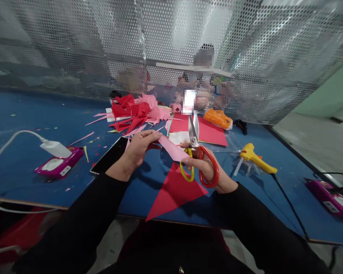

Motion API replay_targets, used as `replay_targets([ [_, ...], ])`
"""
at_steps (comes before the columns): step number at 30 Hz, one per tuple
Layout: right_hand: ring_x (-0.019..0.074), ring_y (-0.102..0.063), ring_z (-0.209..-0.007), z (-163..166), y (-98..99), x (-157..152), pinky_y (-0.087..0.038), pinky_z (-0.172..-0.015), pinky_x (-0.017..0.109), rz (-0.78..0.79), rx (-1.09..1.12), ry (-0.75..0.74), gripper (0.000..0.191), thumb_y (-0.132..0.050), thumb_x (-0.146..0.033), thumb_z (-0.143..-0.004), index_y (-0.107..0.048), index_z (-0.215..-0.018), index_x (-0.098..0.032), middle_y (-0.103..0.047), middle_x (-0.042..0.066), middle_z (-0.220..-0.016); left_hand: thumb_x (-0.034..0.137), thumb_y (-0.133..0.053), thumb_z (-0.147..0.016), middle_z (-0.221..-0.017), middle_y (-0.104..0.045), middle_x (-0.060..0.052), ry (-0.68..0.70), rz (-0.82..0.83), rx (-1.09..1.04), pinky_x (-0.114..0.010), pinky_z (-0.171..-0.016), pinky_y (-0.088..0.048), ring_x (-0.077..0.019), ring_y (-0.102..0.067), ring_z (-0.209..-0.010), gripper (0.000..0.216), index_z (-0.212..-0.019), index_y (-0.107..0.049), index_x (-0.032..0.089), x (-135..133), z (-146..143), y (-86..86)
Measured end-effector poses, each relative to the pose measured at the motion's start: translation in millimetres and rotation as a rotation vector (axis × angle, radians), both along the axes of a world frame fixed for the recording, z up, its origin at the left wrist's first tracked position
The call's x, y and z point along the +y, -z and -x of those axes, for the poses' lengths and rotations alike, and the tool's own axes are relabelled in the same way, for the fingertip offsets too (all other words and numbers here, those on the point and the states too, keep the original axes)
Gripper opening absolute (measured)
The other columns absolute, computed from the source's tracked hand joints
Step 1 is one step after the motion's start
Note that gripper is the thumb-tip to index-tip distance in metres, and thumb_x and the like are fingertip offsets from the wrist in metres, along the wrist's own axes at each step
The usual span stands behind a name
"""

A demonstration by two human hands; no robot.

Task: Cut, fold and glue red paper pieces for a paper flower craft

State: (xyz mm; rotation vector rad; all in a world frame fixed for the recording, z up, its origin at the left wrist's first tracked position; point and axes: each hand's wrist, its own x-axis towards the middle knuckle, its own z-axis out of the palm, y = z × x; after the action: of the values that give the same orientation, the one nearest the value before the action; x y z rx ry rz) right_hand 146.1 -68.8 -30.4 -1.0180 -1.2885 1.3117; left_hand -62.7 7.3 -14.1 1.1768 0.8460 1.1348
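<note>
Between my hands a folded piece of pink paper (171,148) is stretched above the table. My left hand (140,149) pinches its upper left end. At the other end, the fingers of my right hand (207,167) grip the paper and also carry scissors (193,133) with one red and one yellow handle loop. The blades point up and away from me, nearly closed. Below the paper, a red paper triangle (174,190) lies near the table's front edge. Red sheets (208,131) lie farther back, with a white crumpled piece (178,137) at their left.
A heap of red and pink cut paper (140,108) spreads at the back left. A dark tablet (110,156) and a purple power strip (58,161) lie left. At right are a yellow glue gun (257,158) with its cord, an orange bag (218,118) and another purple strip (330,196).
</note>
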Motion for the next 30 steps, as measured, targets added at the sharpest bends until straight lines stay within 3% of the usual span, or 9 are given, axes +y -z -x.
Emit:
replay_targets([
  [5, 0.0143, -0.058, -0.053, -1.1, -1.1, -0.3, -0.047, -0.056, 0.032, 0.015, 0.02, 0.014, 0.044, -0.082, -0.032, -0.071, -0.063, -0.109, -0.023, -0.063, -0.006, -0.063, 0.059, -0.074, -0.073, -0.073, -0.072, -0.003, -0.13, 0.019, -0.024, -0.026, -0.057, -0.051, -0.0169, -0.067, -0.066, 0.041, -0.075, -0.068, 0.018, 3.7, 0.1, 3.8],
  [9, 0.0148, -0.059, -0.053, 1.5, 3.1, 1.2, -0.049, -0.056, 0.032, 0.023, 0.044, 0.051, 0.044, -0.081, -0.028, -0.069, -0.062, -0.108, -0.022, -0.063, -0.006, -0.062, 0.08, -0.06, -0.073, -0.077, -0.075, -0.009, 0.019, 0.09, -0.056, -0.028, -0.055, -0.052, -0.0204, -0.07, -0.068, 0.065, -0.079, -0.07, 0.016, -9.4, -6.5, 4.2],
  [12, 0.015, -0.059, -0.051, 2.6, 6.9, 2.6, -0.048, -0.056, 0.032, 0.021, 0.046, 0.073, 0.044, -0.081, -0.028, -0.068, -0.062, -0.108, -0.022, -0.062, -0.007, -0.057, 0.071, -0.073, -0.066, -0.077, -0.074, -0.009, 0.107, 0.064, 0.064, -0.028, -0.054, -0.051, -0.0198, -0.068, -0.066, 0.057, -0.078, -0.071, 0.016, -22.6, -16.1, 8.5],
  [14, 0.0149, -0.058, -0.05, 3.3, 8.6, 2.7, -0.047, -0.054, 0.031, 0.03, 0.048, 0.072, 0.045, -0.082, -0.029, -0.068, -0.062, -0.108, -0.021, -0.062, -0.007, -0.057, 0.055, -0.083, -0.063, -0.073, -0.073, -0.008, 0.111, 0.049, 0.135, -0.026, -0.052, -0.048, -0.0164, -0.063, -0.061, 0.043, -0.073, -0.072, 0.015, -29.0, -22.0, 12.3],
  [17, 0.0154, -0.059, -0.05, 4.8, 9.3, 1.6, -0.047, -0.053, 0.031, 0.045, 0.036, 0.051, 0.044, -0.081, -0.031, -0.07, -0.061, -0.109, -0.021, -0.062, -0.007, -0.058, 0.038, -0.084, -0.065, -0.062, -0.069, -0.005, 0.073, 0.048, 0.166, -0.025, -0.049, -0.042, -0.012, -0.055, -0.052, 0.026, -0.066, -0.073, 0.014, -32.6, -26.2, 15.2],
  [24, 0.0156, -0.061, -0.05, 2.7, 7.5, 3.4, -0.048, -0.052, 0.032, 0.004, 0.037, 0.094, 0.038, -0.079, -0.034, -0.071, -0.064, -0.105, -0.022, -0.064, -0.005, -0.061, 0.032, -0.075, -0.068, -0.052, -0.062, -0.001, -0.036, 0.066, 0.146, -0.024, -0.047, -0.038, -0.012, -0.053, -0.049, 0.02, -0.057, -0.065, 0.018, -26.9, -21.8, 10.4],
  [30, 0.0159, -0.061, -0.049, 2.2, 7.4, 2.6, -0.048, -0.051, 0.032, -0.017, 0.007, 0.102, 0.033, -0.076, -0.033, -0.075, -0.065, -0.104, -0.023, -0.063, -0.006, -0.06, 0.037, -0.079, -0.067, -0.058, -0.065, -0.002, 0.002, 0.099, 0.15, -0.024, -0.047, -0.039, -0.0145, -0.059, -0.051, 0.022, -0.063, -0.068, 0.017, -29.0, -22.0, 11.0],
])
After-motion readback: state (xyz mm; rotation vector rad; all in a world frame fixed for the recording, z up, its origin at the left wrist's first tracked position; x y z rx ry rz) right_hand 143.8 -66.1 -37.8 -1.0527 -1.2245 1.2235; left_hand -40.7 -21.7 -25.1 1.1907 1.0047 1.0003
